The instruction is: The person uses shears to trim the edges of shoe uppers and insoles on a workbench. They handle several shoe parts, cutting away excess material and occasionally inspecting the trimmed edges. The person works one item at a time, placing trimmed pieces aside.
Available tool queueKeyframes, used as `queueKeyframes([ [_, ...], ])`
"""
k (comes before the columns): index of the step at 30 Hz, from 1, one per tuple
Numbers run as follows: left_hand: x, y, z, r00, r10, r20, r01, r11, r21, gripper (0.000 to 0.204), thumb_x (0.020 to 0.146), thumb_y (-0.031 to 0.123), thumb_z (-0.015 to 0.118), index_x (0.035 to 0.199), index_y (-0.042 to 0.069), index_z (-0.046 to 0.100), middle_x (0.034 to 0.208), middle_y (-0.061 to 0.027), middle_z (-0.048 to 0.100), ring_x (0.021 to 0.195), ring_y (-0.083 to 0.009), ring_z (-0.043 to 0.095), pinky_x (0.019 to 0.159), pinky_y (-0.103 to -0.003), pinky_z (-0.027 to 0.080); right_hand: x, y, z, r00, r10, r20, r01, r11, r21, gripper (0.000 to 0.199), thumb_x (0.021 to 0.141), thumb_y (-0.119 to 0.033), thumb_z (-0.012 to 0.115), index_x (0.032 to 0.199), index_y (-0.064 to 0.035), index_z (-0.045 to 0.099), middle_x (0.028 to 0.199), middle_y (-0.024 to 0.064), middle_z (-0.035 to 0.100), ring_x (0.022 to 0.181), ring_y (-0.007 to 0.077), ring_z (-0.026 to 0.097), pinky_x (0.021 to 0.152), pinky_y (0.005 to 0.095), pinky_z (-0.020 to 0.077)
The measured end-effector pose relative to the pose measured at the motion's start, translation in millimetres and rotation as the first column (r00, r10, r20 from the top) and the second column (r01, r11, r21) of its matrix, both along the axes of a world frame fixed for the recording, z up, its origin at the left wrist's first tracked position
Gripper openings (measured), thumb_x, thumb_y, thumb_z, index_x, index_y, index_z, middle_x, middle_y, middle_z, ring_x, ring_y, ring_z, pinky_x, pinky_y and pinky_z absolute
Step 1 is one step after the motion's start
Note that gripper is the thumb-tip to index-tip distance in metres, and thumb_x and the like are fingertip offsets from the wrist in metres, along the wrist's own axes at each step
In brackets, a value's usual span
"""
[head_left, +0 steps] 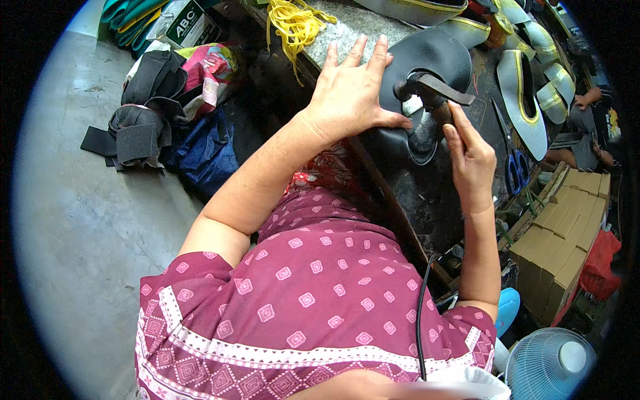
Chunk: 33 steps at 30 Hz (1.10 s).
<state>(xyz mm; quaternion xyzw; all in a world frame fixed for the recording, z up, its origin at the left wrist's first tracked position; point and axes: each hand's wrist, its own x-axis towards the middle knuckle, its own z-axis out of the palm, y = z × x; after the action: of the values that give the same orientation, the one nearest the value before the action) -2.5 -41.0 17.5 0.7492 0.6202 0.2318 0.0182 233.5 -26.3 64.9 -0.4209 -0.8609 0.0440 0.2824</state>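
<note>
My right hand (472,152) grips a hammer (437,90) by its short handle. The dark metal head, with a long flat tail, is over the opening of a black shoe upper (427,57). That upper is smooth, with an oval opening through which a pale surface shows. My left hand (353,93) lies with fingers spread at the upper's left edge, its thumb pointing toward the opening. Whether the hammer touches the upper cannot be made out. The upper rests on a dark worktable (427,207) and partly on a pale speckled stone slab (353,23).
Yellow straps (297,30) lie on the slab. Blue-handled scissors (517,170) and grey shoe uppers with yellow trim (523,107) are to the right. Cardboard boxes (560,227), a fan (550,363) and another person (587,130) are beyond. Black fabric scraps (137,130) are piled left.
</note>
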Motion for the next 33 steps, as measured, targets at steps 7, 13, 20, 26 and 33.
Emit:
queueKeyframes([
  [7, 0.1, 0.3, 1.0, 1.0, 0.002, 0.014, -0.001, 1.0, -0.027, 0.112, 0.066, 0.073, 0.076, 0.147, 0.003, 0.044, 0.157, -0.0233, 0.035, 0.147, -0.0388, 0.031, 0.12, -0.059, 0.018, 11.1, 1.1, 10.1, 0.902, -0.023, -0.431, -0.04, 0.99, -0.137, 0.034, 0.094, -0.015, 0.069, 0.127, -0.0063, 0.068, 0.097, 0.0124, 0.073, 0.074, 0.0138, 0.067, 0.068, 0.027, 0.053],
  [13, -0.1, 2.5, 1.9, 1.0, 0.009, 0.006, -0.009, 1.0, -0.012, 0.115, 0.068, 0.075, 0.072, 0.149, 0.0, 0.039, 0.155, -0.0201, 0.04, 0.147, -0.038, 0.032, 0.119, -0.062, 0.016, -8.7, 26.6, -18.8, 0.99, -0.084, 0.11, 0.069, 0.988, 0.135, 0.037, 0.097, -0.039, 0.061, 0.133, -0.0348, 0.063, 0.084, 0.0051, 0.068, 0.068, 0.0287, 0.068, 0.057, 0.0381, 0.053],
  [20, -9.5, 4.4, 0.3, 0.983, -0.055, -0.178, 0.063, 0.997, 0.041, 0.086, 0.083, 0.075, 0.056, 0.148, 0.019, 0.048, 0.147, -0.0072, 0.053, 0.146, -0.0381, 0.032, 0.113, -0.073, 0.013, 9.8, 90.0, -16.4, 0.921, -0.372, 0.113, 0.378, 0.925, -0.041, 0.038, 0.097, -0.053, 0.056, 0.132, -0.0406, 0.063, 0.085, 0.0145, 0.073, 0.078, 0.0337, 0.071, 0.065, 0.044, 0.0543],
  [26, -29.1, -5.5, 12.8, 0.974, -0.063, -0.22, 0.074, 0.996, 0.041, 0.056, 0.092, 0.066, 0.049, 0.129, 0.028, 0.068, 0.135, -0.0049, 0.061, 0.144, -0.0353, 0.034, 0.112, -0.072, 0.015, 25.0, 59.4, -1.4, 0.924, -0.248, -0.29, 0.195, 0.96, -0.199, 0.036, 0.098, -0.043, 0.062, 0.131, -0.0311, 0.067, 0.098, 0.0112, 0.076, 0.076, 0.0259, 0.073, 0.066, 0.0385, 0.0543],
  [33, -3.9, 27.7, 21.4, 0.983, -0.114, -0.141, 0.135, 0.979, 0.154, 0.054, 0.093, 0.056, 0.057, 0.124, 0.013, 0.067, 0.133, -0.0077, 0.061, 0.137, -0.0306, 0.045, 0.114, -0.061, 0.027, 9.6, 45.7, -28.5, 0.971, -0.232, -0.05, 0.225, 0.967, -0.119, 0.033, 0.097, -0.043, 0.061, 0.128, -0.0335, 0.068, 0.102, 0.0115, 0.074, 0.084, 0.0322, 0.072, 0.071, 0.0397, 0.0552],
])
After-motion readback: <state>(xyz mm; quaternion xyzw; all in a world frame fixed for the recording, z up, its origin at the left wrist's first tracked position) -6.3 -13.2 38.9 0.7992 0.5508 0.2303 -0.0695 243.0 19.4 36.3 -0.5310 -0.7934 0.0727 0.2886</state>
